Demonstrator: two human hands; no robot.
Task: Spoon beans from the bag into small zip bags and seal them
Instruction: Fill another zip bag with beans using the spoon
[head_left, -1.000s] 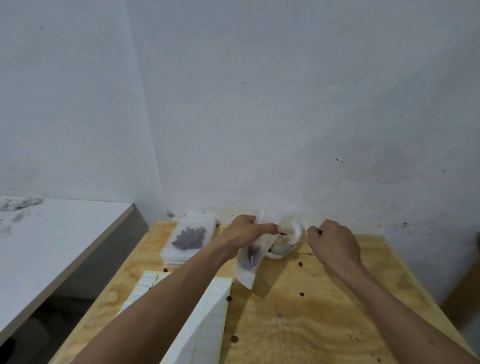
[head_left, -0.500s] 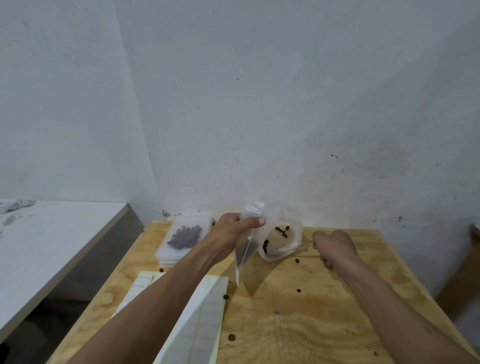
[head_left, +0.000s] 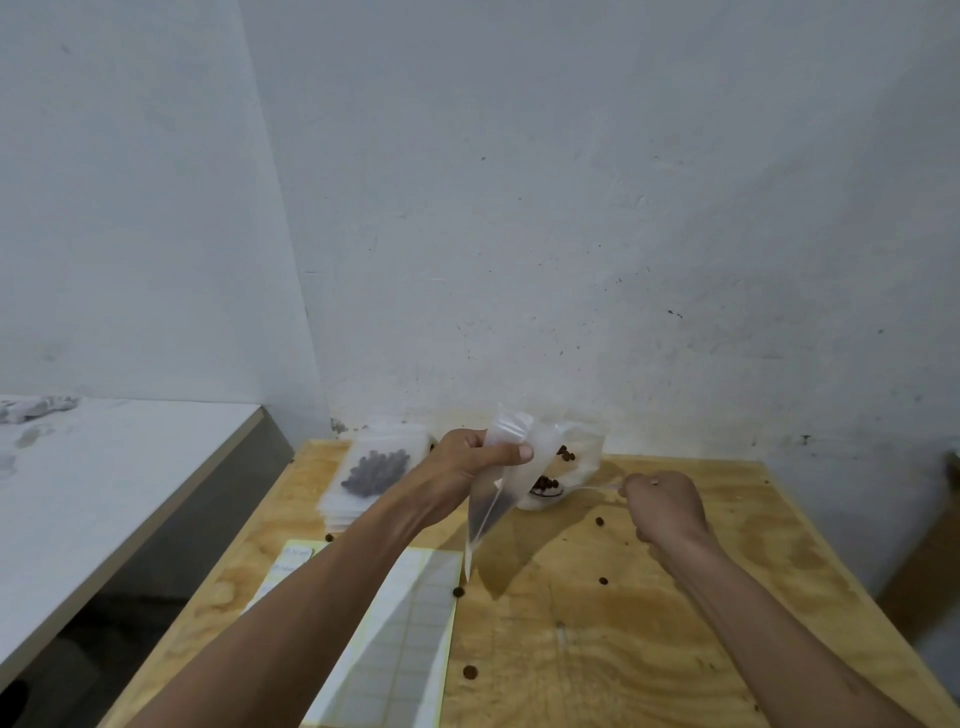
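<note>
Filled zip bags (head_left: 371, 475) stacked far left. Left hand (head_left: 470, 470) pinching open small zip bag (head_left: 498, 493); right hand (head_left: 667, 506) gripping clear spoon (head_left: 597, 487) in bean bag (head_left: 563, 462). Filling, sealing pending.

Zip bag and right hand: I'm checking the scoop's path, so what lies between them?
In the head view, the bean bag and the clear spoon lie between zip bag and right hand.
</note>
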